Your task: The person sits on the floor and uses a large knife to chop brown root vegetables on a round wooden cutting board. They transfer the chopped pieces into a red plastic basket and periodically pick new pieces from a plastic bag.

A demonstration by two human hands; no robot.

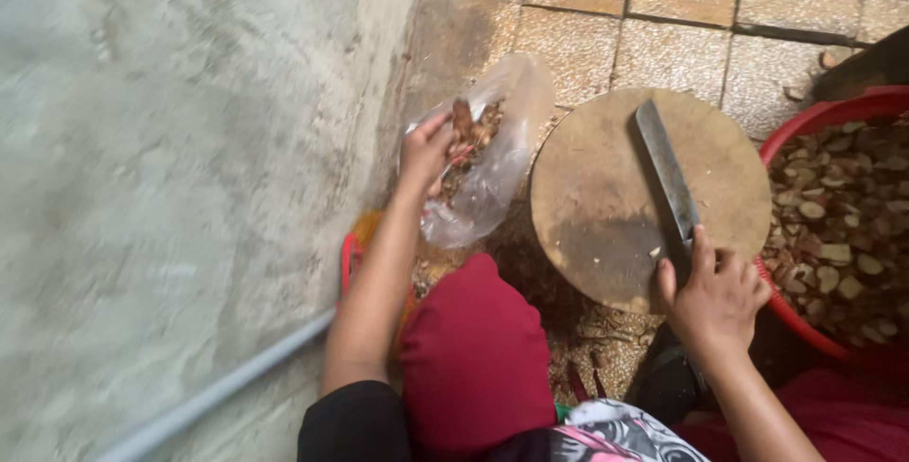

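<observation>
My left hand [425, 150] reaches into a clear plastic bag [492, 164] of brown root pieces [472, 131] lying on the ground by the wall; its fingers close around some pieces. My right hand [712, 296] grips the handle of a cleaver [668, 173], whose long grey blade lies flat across a round wooden chopping block [606, 206]. A few pale scraps sit on the block near the blade's heel.
A red plastic basin [805, 131] of sliced brown and pale pieces stands at right. A grey concrete wall [170, 168] fills the left, with a grey pipe [218, 391] along its foot. Stone paving [682, 17] lies beyond. My red-clad knee [473, 358] is between my arms.
</observation>
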